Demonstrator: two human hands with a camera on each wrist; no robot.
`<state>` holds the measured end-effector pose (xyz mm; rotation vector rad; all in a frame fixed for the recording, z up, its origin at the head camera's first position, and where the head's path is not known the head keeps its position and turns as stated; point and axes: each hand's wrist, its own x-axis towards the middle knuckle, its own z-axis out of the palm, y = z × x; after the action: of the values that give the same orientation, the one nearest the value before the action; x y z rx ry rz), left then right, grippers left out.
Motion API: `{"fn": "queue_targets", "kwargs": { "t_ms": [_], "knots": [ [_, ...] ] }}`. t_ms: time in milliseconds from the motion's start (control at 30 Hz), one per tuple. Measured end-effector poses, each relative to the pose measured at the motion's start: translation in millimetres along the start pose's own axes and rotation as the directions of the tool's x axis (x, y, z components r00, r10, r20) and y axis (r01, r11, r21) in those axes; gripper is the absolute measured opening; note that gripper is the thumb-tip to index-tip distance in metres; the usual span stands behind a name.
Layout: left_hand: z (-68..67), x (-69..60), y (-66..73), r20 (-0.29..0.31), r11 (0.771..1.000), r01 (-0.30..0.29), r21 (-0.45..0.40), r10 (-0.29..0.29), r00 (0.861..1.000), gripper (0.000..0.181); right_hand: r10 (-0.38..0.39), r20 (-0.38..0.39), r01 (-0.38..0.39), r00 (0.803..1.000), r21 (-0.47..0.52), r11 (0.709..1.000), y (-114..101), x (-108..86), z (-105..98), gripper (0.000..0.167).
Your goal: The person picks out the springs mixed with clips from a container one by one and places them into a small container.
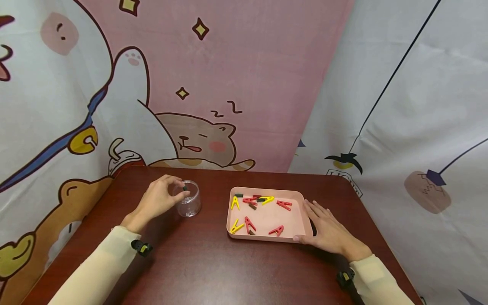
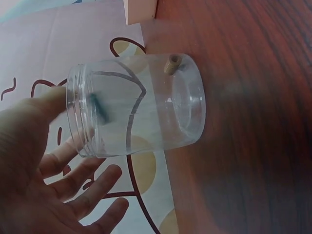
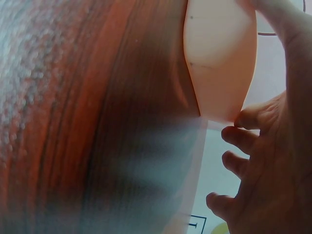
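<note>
My left hand point(image 1: 162, 195) is at the mouth of a clear jar point(image 1: 193, 206), its thumb and fingers apart. A small dark green piece point(image 2: 100, 108), blurred, is just inside the jar's mouth in the left wrist view, between thumb and fingers but with no clear grip. A short brown ridged tube point(image 2: 172, 64) lies at the jar's base. My right hand point(image 1: 329, 231) spans the right end of a pink tray point(image 1: 291, 214), thumb at the near corner and fingers along the rim. In the tray lie yellow clothespins point(image 1: 235, 203), red clothespins point(image 1: 276, 231) and small dark ridged pieces point(image 1: 252, 206).
Jar and tray stand apart on a dark reddish-brown table point(image 1: 198, 262), the jar left of the tray. A printed cartoon cloth point(image 1: 244, 76) hangs behind the table's far edge. Straps with small dark devices point(image 1: 142, 248) sit on the wrists.
</note>
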<state>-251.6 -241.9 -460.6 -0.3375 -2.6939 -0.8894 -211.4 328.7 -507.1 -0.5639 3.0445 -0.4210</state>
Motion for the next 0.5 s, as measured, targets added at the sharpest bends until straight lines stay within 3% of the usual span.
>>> {"fn": "queue_targets", "kwargs": {
  "t_ms": [200, 500],
  "knots": [
    [-1.4, -1.8, 0.5, 0.020, 0.999, 0.039, 0.004, -0.039, 0.999, 0.061, 0.001, 0.000, -0.001, 1.000, 0.003, 1.000, -0.2, -0.4, 0.1, 0.129],
    [-4.3, -2.0, 1.5, 0.013, 1.000, 0.028, 0.001, -0.028, 1.000, 0.063, 0.003, 0.002, -0.003, 1.000, 0.002, 1.000, -0.7, -0.9, -0.2, 0.129]
  ]
}}
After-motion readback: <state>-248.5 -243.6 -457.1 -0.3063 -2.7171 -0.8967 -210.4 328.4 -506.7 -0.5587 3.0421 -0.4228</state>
